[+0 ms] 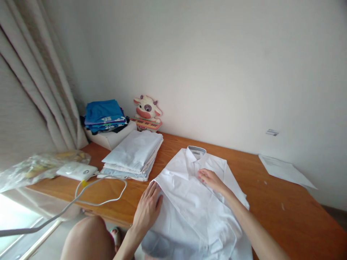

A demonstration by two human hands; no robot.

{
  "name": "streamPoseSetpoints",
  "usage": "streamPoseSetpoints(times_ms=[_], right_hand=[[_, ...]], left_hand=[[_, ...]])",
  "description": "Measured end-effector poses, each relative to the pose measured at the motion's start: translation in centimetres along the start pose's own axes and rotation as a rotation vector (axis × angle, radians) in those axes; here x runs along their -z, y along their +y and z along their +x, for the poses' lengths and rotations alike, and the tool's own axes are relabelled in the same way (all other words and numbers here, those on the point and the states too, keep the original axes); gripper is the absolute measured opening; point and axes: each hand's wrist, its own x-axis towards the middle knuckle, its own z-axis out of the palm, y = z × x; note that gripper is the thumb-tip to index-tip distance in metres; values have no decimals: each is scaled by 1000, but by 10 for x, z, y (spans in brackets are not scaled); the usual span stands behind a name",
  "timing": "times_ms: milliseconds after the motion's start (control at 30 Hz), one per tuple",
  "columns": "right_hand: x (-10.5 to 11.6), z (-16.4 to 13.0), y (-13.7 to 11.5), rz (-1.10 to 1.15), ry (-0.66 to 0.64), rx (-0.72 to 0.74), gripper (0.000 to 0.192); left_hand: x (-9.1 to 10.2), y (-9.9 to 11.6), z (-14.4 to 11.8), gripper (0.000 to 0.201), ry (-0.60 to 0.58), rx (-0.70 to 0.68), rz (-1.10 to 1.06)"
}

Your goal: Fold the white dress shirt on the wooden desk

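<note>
The white shirt [187,211] lies at lower centre, the left hand [148,208] flat on its frame-left border, thumb apart, the right hand [213,179] bent-fingered on its front, whether pinching I cannot tell. Brown tabletop [267,204] stretches right towards a paper [284,170]; folded clothes [134,151] sit close left. A pale wall [217,72] rises behind, a curtain [32,90] upper left.

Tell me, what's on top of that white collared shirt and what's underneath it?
The right hand is over the white collared shirt, below its collar; the left hand is at the left edge. Underneath is the wooden table; anything between them is covered.
</note>
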Motion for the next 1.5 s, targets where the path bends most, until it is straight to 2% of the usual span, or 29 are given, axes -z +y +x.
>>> streamPoseSetpoints(times_ms=[100, 200, 333, 400, 500, 633, 733, 800, 867, 933, 1000, 1067, 1100, 1167, 1300, 1400, 1500], right_hand=[[-31, 74, -21, -80, 0, -105, 55], [-49, 131, -39, -101, 41, -81, 32], [-61, 181, -65, -81, 133, 40, 3], [-67, 198, -77, -54, 157, 120, 19], [-80, 208, -85, -27, 148, 226, 37], [-95, 197, -81, -45, 163, 288, 42], [-104, 181, -80, -68, 215, 303, 46], [-107, 170, -84, -73, 256, 311, 55], [-107, 152, -88, -78, 289, 325, 63], [-104, 118, -90, -103, 291, 379, 65], [-97, 65, -86, -144, 238, 453, 57], [-84, -3, -73, -173, 159, 465, 47], [-75, -40, -62, -187, 151, 432, 46], [-54, -111, -31, -227, 226, 321, 45], [-17, -226, 55, -223, 504, 12, 32], [-17, -284, 98, -132, 513, -166, 32], [-31, -306, 99, -116, 434, -159, 35]], left_hand=[[3, 1, -1, 40, -15, 8, -23], [6, 1, -1, 40, -21, 17, -23], [9, 3, -1, 37, -22, 66, -54], [10, 4, -1, 34, -18, 94, -85], [8, 3, -1, 33, -2, 110, -113], [3, 1, -3, 37, 56, 125, -151], [4, 2, -2, 50, 120, 146, -158], [6, 4, -2, 63, 92, 109, -107], [7, 4, -2, 70, 9, 30, -32], [6, 2, -2, 68, -63, -29, 32], [1, -1, -3, 60, -73, -35, 57], [-4, -6, -4, 53, -44, -12, 48], [-6, -9, -4, 50, -29, -7, 39], [-10, -14, -4, 47, -7, -10, 24], [-10, -14, 2, 42, 17, -20, 26], [-8, 17, 14, 46, 6, -80, -35], [-14, 78, 27, 56, -137, -184, -205]])
